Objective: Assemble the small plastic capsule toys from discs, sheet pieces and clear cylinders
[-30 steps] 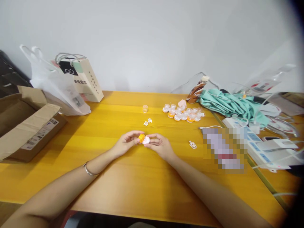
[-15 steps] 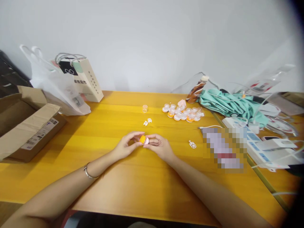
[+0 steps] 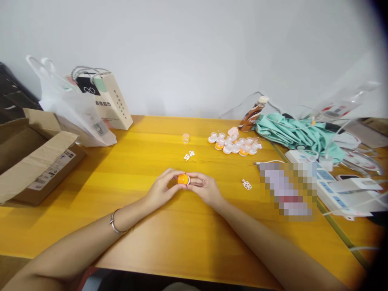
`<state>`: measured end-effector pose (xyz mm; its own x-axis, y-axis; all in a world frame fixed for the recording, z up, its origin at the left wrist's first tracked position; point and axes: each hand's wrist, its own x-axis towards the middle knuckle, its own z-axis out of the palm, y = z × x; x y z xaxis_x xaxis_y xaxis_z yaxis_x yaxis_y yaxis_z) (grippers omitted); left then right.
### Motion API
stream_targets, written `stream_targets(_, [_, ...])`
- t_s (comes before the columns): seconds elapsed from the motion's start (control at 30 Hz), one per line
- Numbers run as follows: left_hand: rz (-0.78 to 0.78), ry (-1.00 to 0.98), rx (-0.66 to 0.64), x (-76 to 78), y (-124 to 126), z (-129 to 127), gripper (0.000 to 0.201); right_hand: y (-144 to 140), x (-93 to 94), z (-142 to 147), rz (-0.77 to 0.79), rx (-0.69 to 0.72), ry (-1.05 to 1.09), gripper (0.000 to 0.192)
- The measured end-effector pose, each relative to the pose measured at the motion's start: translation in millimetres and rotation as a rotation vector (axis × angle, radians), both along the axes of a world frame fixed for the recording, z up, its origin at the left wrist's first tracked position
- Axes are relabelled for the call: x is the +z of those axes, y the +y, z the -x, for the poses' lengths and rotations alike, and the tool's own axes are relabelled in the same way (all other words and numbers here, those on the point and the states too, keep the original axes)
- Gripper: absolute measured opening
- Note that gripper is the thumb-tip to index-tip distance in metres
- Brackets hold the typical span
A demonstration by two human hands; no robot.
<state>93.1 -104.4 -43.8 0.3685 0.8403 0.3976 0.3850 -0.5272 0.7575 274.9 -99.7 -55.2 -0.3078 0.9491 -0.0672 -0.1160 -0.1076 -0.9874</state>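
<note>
— What's closest to us?

— Two bare forearms stretched over the yellow surface (image 3: 182,238), a silver bangle (image 3: 114,223) on the left wrist. The left hand (image 3: 162,188) and right hand (image 3: 204,188) meet in the middle, fingertips together.

— Holding something?

— A small orange capsule (image 3: 183,179), pinched between both hands. The left grip is clenched on its orange side; the right grip is clamped on the other end, where a thin white rim shows. It sits just above the surface, right between the two sets of fingers.

— And around them?

— Just right of the right hand lies a small white cut-out piece (image 3: 246,184). A little beyond the fingertips are two more white cut-outs (image 3: 189,155), and farther behind those one clear little cup (image 3: 186,138) stands alone.

— That cluster past the right hand?

— A heap of clear and orange capsule halves (image 3: 235,143), well apart from the hands. Behind it a brown drink bottle (image 3: 253,114) leans by a teal cloth (image 3: 291,133). A white power strip (image 3: 327,182) runs off to the far right.

— Left side?

— Well away from the left hand, an open cardboard box (image 3: 36,161); behind it a white plastic bag (image 3: 72,113) and a paper carrier bag (image 3: 110,101) against the wall.
</note>
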Motion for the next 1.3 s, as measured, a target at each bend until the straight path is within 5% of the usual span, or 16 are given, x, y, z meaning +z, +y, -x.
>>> stream_targets(0.5, [-0.027, -0.02, -0.057, -1.7, 2, 1, 0.029, -2, -2.2, 1, -0.022, -0.02, -0.031, 0.027])
stream_targets(0.83, [0.124, -0.146, -0.157, 1.7, 7, 3, 0.029, -2, 0.6, 1, -0.009, -0.039, -0.019, 0.03])
stream_targets(1.3, [0.1, -0.022, -0.249, 8.3, 14, 8, 0.033, 4, 4.6, 0, 0.098, -0.039, -0.001, 0.037])
